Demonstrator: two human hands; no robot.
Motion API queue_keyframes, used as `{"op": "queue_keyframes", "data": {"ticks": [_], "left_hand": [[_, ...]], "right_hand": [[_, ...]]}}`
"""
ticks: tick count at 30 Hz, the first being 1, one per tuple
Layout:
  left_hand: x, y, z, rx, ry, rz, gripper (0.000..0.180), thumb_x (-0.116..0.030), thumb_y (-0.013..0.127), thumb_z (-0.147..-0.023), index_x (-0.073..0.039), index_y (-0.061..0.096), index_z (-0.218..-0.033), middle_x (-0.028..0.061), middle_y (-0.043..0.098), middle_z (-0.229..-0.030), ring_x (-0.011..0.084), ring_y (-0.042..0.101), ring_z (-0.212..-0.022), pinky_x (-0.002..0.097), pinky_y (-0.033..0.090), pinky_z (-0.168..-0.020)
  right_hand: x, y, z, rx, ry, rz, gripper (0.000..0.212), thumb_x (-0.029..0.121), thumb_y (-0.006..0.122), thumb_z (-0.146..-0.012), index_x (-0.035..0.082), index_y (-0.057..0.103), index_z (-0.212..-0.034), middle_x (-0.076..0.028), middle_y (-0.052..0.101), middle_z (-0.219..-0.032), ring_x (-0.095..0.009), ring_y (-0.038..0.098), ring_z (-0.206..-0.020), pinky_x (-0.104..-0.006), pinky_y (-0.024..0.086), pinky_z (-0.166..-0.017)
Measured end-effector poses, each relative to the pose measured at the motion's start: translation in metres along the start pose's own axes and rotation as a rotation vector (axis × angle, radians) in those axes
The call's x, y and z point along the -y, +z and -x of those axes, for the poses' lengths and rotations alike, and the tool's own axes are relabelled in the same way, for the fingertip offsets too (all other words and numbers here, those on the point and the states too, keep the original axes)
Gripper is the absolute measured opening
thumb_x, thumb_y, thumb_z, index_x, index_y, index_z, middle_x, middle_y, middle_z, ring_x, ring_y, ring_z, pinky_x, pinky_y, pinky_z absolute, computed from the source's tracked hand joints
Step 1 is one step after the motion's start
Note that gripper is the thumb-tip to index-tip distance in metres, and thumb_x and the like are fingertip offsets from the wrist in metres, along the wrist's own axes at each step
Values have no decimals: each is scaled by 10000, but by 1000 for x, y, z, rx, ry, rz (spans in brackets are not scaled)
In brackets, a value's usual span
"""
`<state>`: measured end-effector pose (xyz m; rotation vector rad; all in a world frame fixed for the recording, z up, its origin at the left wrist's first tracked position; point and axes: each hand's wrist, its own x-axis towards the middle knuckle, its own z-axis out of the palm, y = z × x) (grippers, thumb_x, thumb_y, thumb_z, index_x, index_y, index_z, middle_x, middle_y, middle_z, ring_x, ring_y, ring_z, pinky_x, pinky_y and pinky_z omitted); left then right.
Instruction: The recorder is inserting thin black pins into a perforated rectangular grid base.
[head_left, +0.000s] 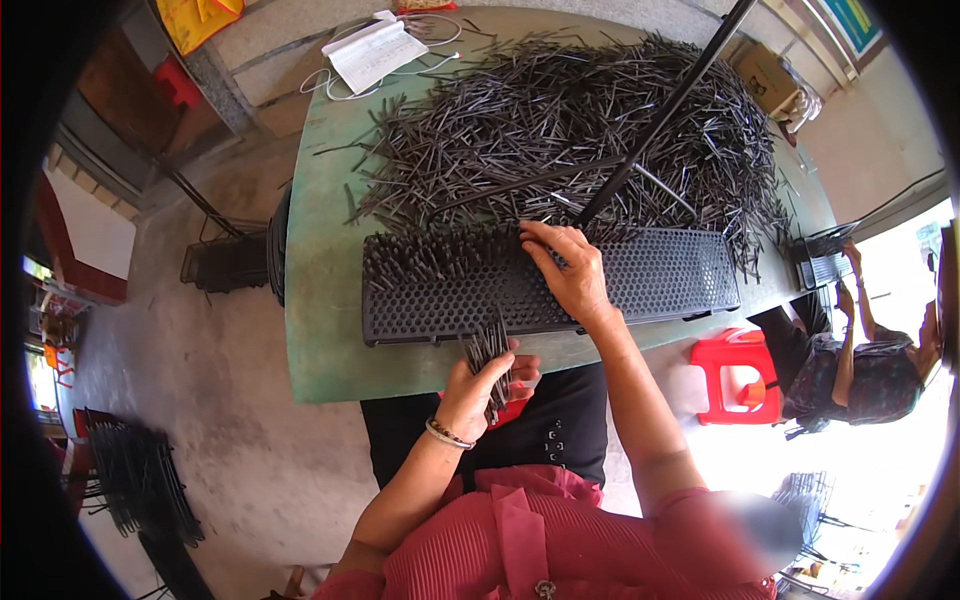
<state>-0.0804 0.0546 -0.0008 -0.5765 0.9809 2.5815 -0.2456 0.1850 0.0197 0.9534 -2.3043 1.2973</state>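
A long black rack (640,275) full of small round holes lies along the near side of the green table. Dark thin sticks (430,258) stand upright and packed together in the holes of its left and far part. My left hand (478,388) is closed around a bundle of the same dark sticks (488,350), held just in front of the rack's near edge. My right hand (570,268) reaches over the rack beside the last standing sticks. Its fingertips are bent together near the far edge; whatever they pinch is too small to make out.
A big heap of loose dark sticks (560,120) covers the far table (330,340). A black slanting pole (660,115) rises behind the rack. An open notebook (375,55) and white cable lie at the far left. At right stand a red stool (735,380) and another person (860,365) working.
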Motion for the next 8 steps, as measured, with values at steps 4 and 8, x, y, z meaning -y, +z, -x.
{"op": "queue_keyframes", "data": {"ticks": [4,8], "left_hand": [[0,1,1,8,-1,-17,242,-120,531,-938,-9,522,-1154,185,646,-1031,237,661,-897,332,572,-694],[1,3,1,49,14,-70,274,-120,532,-935,-5,520,-1184,175,652,-1040,227,665,-900,319,561,-696]], "right_hand": [[2,1,-1,-22,-82,104,226,59,651,-828,61,666,-1054,-80,678,-870,-238,611,-762,-334,463,-727],[4,0,-4,-25,-127,191,225,57,638,-839,66,664,-1062,-91,673,-858,-240,606,-750,-347,458,-714]]}}
